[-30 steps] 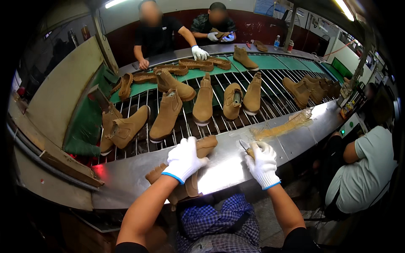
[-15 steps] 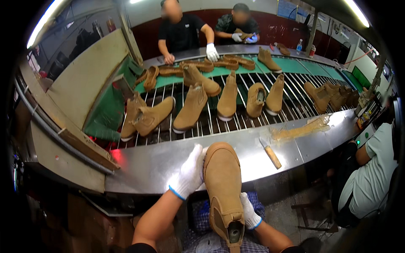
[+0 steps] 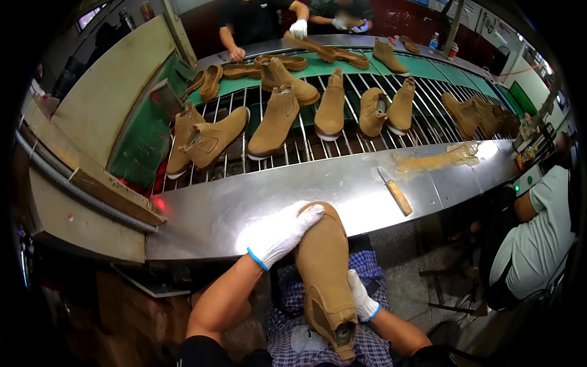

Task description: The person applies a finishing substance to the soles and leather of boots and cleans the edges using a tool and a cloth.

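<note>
Before a metal counter (image 3: 202,223), with a barred rack (image 3: 238,164) and loose row of other boots (image 3: 275,122) beyond it. Holding a tan Chelsea boot (image 3: 325,260) at the counter's near edge, toe toward it, opening turned away from it. Gripping the toe with the gloved left hand (image 3: 284,231), fingers curled over. Touching the boot's side with the gloved right hand (image 3: 363,298), fingers hidden; cannot tell how far closed. On the counter's right half, wooden-handled knife (image 3: 398,197).

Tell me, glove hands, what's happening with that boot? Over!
Left white-gloved hand gripping tan, suede-looking ankle boot at its toe. Right white-gloved hand at boot's side. Wooden-handled knife on shiny metal ledge, clear of boot.
</note>
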Demonstrator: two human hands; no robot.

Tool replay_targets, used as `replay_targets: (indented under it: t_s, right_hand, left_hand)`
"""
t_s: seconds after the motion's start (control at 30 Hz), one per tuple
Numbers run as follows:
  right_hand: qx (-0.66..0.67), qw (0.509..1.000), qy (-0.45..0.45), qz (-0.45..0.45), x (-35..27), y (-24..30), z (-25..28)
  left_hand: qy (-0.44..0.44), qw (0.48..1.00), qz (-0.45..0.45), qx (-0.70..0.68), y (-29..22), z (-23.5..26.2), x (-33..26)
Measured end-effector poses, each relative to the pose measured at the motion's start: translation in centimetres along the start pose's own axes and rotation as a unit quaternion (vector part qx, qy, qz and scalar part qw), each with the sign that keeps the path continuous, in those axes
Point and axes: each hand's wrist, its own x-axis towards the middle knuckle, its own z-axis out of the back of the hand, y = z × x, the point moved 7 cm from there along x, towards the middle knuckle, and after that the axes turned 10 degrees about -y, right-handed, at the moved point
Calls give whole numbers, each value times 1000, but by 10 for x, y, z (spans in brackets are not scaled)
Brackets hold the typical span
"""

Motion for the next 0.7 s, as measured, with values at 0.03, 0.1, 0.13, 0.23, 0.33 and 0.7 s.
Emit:
replay_targets:
  t_s: [0.03, 0.1, 0.13, 0.23, 0.33, 0.7]
  right_hand:
    - [46, 998, 33, -17, 3, 0, -5]
    - [129, 987, 68, -66, 7, -1, -10]
    - [165, 979, 71, -97, 10, -2, -10]
    - [243, 957, 52, -149, 10, -7, -14]
    - [246, 956, 21, -160, 11, -20, -8]
    - [303, 946, 92, -64, 34, 99, -14]
  left_hand:
    - [16, 998, 16, -60, 1, 0, -1]
    - [51, 982, 44, -178, 0, 0, 0]
    - [57, 977, 56, -196, 1, 2, -1]
    - [86, 963, 30, -254, -5, 0, -11]
    - [18, 976, -27, -217, 22, -3, -16]
    - [16, 934, 15, -357, 53, 28, -36]
